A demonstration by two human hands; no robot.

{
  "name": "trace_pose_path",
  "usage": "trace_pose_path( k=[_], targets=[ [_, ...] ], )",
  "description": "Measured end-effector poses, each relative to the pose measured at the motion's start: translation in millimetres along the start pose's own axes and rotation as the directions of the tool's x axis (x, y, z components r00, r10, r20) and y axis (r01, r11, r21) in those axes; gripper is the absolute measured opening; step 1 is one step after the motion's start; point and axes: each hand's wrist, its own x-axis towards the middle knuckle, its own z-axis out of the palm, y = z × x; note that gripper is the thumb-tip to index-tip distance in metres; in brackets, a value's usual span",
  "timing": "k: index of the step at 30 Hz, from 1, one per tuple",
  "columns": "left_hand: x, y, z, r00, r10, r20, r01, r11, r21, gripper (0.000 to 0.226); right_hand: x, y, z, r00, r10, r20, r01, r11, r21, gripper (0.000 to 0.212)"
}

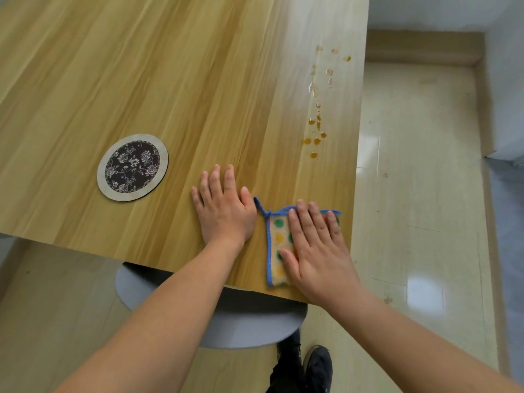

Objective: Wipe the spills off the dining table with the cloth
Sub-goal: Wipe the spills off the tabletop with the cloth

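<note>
R hand (317,251) flat, fingers spread, pressing cloth (276,245) at table (170,80) near edge, nothing gripped. L hand (224,205) flat, empty, just beside. Amber spills (316,120) farther up; coaster (132,167) left.

Single head-worn view, wide-angle
Looks steeply down and forward, close over near table (170,80) edge; floor (419,194) visible at right

The light wood-grain bench (170,80) looks smooth with a soft sheen. The blue-edged, dotted woven cloth (276,245) looks rough and matt. Amber liquid spills (314,140) glisten. The pale tiled floor (419,222) is glossy.
</note>
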Motion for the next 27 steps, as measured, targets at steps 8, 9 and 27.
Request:
trace_pose_path(
  k=[8, 9, 27],
  targets=[
    [-1, 1, -1, 1.0, 0.007, 0.009, -0.007, 1.0, -0.001, 0.058, 40, 51, -20, 0.971, -0.207, 0.118, 0.221, 0.968, -0.119, 0.069],
    [-1, 1, -2, 1.0, 0.007, 0.008, -0.007, 1.0, -0.004, 0.058, 53, 57, -23, 0.985, -0.132, 0.11, 0.144, 0.983, -0.114, 0.07],
    [31, 10, -20, 0.999, -0.024, 0.023, 0.024, 0.999, -0.038, 0.051, 76, 40, -10, 0.958, 0.222, -0.184, -0.231, 0.973, -0.025, 0.055]
  ],
)
